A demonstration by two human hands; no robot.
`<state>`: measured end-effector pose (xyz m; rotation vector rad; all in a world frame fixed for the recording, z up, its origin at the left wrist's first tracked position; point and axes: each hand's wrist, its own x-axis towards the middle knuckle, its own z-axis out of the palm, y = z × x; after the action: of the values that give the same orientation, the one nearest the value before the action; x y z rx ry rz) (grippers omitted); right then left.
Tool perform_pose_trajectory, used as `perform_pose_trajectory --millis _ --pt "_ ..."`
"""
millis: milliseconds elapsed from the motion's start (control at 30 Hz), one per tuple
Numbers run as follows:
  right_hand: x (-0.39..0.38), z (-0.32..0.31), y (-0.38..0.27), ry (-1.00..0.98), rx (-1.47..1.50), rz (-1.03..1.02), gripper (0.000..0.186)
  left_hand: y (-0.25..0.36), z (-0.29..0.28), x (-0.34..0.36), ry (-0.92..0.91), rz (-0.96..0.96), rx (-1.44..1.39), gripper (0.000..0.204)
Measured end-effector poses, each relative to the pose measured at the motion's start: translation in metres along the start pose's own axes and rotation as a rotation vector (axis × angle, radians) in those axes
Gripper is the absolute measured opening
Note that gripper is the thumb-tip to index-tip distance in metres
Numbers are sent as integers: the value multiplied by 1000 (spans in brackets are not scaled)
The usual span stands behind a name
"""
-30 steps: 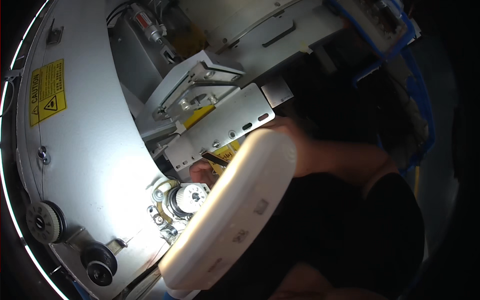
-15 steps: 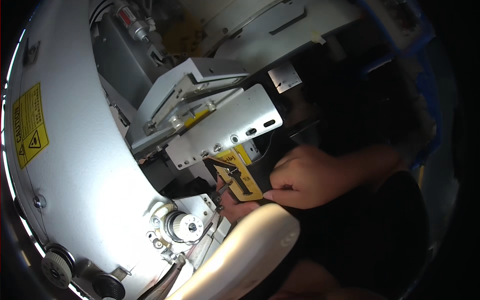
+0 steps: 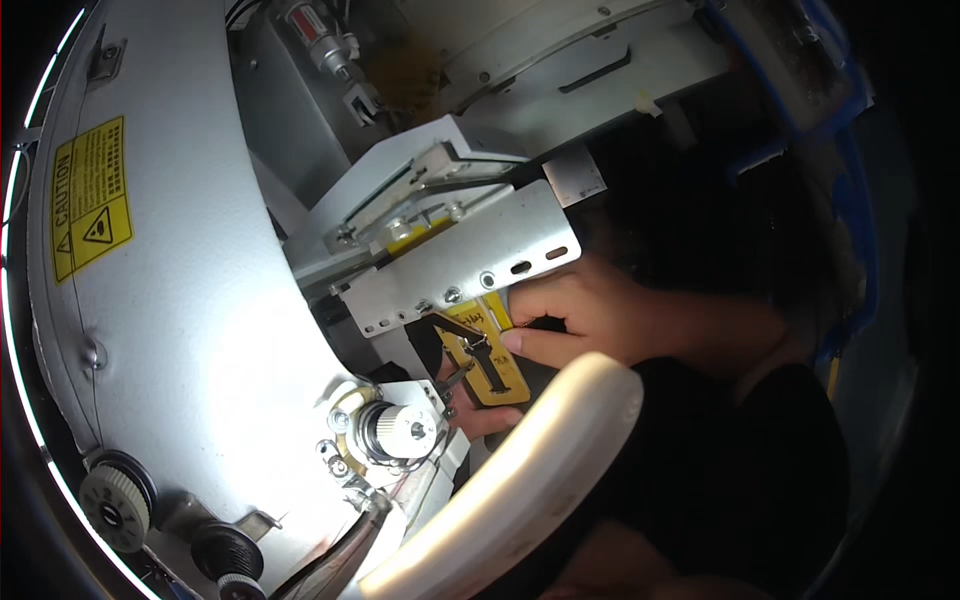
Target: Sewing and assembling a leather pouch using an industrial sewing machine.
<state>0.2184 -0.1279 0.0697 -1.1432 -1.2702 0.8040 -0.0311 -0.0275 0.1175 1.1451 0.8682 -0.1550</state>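
My right hand (image 3: 575, 320) has curled fingers and its thumb at the right edge of a yellow plate (image 3: 505, 385) bearing a black-and-metal fitting, gripping that edge below a silver slotted bracket (image 3: 490, 240). My left hand (image 3: 485, 420) is mostly hidden behind the plate, with part of a finger or thumb showing along its lower edge. Just left of it are a white numbered dial (image 3: 405, 430) and small metal fittings on the machine. A long white housing (image 3: 520, 460) crosses the lower middle, in front of my hands.
The white curved machine body (image 3: 190, 320) fills the left, with a yellow warning label (image 3: 90, 200) and two knobs (image 3: 115, 505) low down. An angled head (image 3: 420, 150) and a pneumatic cylinder (image 3: 325, 45) sit above. Blue-edged panels (image 3: 845, 220) line the dark right side.
A second ago the white housing covered most of the yellow plate, now largely visible. Since half a second ago my right hand has moved up and slightly left along the plate's edge.
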Motion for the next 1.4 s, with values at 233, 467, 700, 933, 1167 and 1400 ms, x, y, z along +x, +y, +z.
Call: perform_pose_trajectory --millis 233,467,700,933,1167,1400 --pt "-2 11 8 23 204 7 30 -11 6 5 16 123 -40 72" --pt "-5 17 11 167 184 -28 29 5 34 1 159 115 72 109" --pt "-43 15 18 332 -247 -30 23 -37 23 3 118 336 148 128" --pt "-55 31 25 267 215 273 43 -69 -26 57 68 606 158 99" --pt "-54 44 39 206 379 338 49 -73 -20 87 -78 614 73 69" --pt "-120 66 -7 318 585 759 49 -104 -14 35 -411 353 -35 56"
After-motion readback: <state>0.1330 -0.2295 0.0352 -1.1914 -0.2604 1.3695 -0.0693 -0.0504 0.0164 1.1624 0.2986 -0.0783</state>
